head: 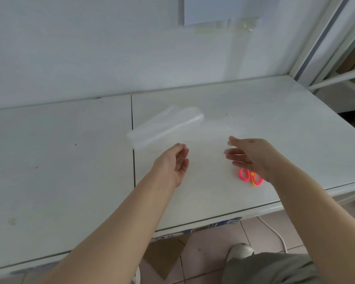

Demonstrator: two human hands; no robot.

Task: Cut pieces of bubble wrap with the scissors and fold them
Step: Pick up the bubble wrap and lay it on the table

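Observation:
A folded, blurred piece of clear bubble wrap [166, 125] is at the middle of the white table [59, 160], just beyond my hands; whether it touches the surface I cannot tell. My left hand [175, 162] hovers near its front edge, palm turned right, fingers loosely curled and holding nothing. My right hand [249, 154] is to the right, fingers straight and pointing left, also holding nothing. Pink scissors [250, 177] with a yellow pivot lie on the table right under my right wrist, partly hidden by it. A faint flat sheet of bubble wrap [230, 124] lies beyond my right hand.
The table is made of two white tops joined by a seam [133, 140], with a wall behind. A metal shelf frame [336, 74] stands at the right. Tiled floor, a white cable [275, 230], cardboard [162, 257] and my shoe [241, 251] show below the front edge.

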